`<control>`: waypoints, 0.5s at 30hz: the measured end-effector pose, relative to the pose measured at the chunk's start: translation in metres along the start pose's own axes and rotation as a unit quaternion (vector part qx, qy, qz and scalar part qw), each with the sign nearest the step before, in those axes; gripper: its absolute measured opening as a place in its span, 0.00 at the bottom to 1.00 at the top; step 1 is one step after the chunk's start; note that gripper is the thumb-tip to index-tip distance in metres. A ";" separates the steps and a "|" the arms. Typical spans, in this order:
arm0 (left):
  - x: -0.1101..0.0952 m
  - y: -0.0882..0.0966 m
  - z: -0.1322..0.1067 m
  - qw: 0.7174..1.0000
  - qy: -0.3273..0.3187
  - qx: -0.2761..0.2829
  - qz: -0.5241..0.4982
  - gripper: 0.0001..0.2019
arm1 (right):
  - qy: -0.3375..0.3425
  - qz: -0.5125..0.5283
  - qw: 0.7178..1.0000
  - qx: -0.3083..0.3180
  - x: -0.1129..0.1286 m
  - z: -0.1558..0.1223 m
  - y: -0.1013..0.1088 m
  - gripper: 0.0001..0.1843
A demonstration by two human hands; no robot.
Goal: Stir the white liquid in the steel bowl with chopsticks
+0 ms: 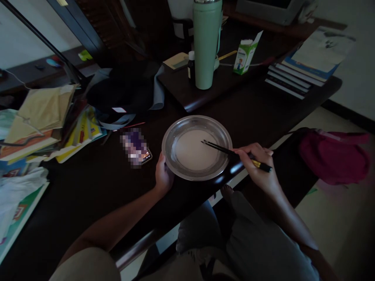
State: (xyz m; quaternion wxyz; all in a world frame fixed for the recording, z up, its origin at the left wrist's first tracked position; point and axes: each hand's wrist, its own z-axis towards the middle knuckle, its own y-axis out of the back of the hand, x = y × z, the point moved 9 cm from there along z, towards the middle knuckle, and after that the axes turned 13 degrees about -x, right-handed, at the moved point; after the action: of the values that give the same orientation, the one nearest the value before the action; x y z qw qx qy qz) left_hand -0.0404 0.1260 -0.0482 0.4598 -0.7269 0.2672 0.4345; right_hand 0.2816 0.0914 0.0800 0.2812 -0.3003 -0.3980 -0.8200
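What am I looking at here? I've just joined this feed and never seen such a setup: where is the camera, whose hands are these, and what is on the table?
There is no machine here. A person wears one camera on the head, looking forward and down, so both arms entering from below are that person's own. The left hand grips the near rim of a round metal plate that holds a white liquid. The right hand holds a pair of dark chopsticks, with their tips over the liquid. The plate sits on a dark table. Also on it are a phone, heaped papers at left, a tall green flask, a small carton and stacked books farther back.
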 end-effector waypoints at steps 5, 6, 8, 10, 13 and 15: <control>0.006 0.002 0.004 1.000 0.003 -0.016 0.001 0.20 | -0.061 0.020 0.997 0.049 -0.006 -0.001 0.015 0.15; 0.006 0.002 0.004 1.000 0.001 -0.017 0.003 0.19 | -0.067 0.030 0.995 0.062 -0.006 -0.002 0.014 0.15; 0.006 0.001 0.004 1.000 0.001 -0.015 0.005 0.19 | -0.070 0.049 0.992 0.093 -0.002 -0.003 0.010 0.15; 0.007 0.001 0.003 1.000 0.006 -0.013 0.002 0.20 | -0.063 0.066 0.989 0.120 0.001 -0.004 0.001 0.15; 0.007 0.000 0.001 1.000 0.015 -0.014 -0.002 0.21 | -0.045 0.080 0.985 0.149 0.003 -0.006 -0.017 0.17; 0.007 0.000 0.000 1.000 0.015 -0.018 -0.003 0.21 | -0.031 0.073 0.985 0.154 0.002 -0.007 -0.030 0.18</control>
State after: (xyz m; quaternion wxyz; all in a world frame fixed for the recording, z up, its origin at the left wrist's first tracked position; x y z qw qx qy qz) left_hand -0.0373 0.1264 -0.0546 0.4441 -0.7420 0.2645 0.4269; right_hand 0.2573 0.1008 0.0636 0.3709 -0.3072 -0.5050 -0.7163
